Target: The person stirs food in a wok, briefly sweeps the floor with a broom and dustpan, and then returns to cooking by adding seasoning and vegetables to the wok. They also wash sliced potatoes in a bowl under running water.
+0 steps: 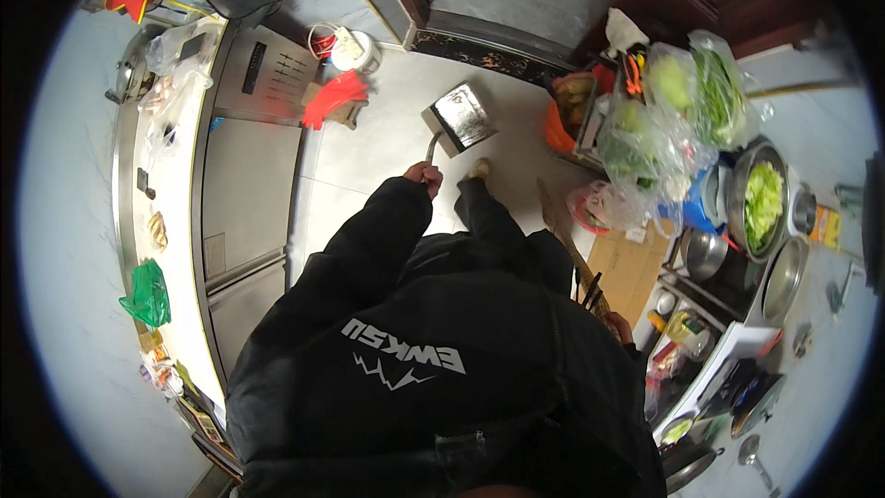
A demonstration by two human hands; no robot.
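Note:
My left hand (426, 178) is closed round the handle of a metal dustpan (462, 117), which is in front of me by the tile floor, its pan shiny inside. At my right side, my right hand (620, 327) grips the upper part of a long brown broom (577, 256), apparently of straw, with dark ties near the hand. Its lower end points forward, towards the floor. The sleeve and jacket hide part of this hand and of the broom. One shoe (479, 168) shows just behind the dustpan.
A steel refrigerated cabinet (252, 200) lines the left side. Red gloves (335, 98) lie on a small stool beside a white bucket (356, 54). A door threshold (484, 55) is ahead. At right are bagged vegetables (632, 145), an orange basket (557, 128), flattened cardboard (626, 270) and metal bowls (734, 187).

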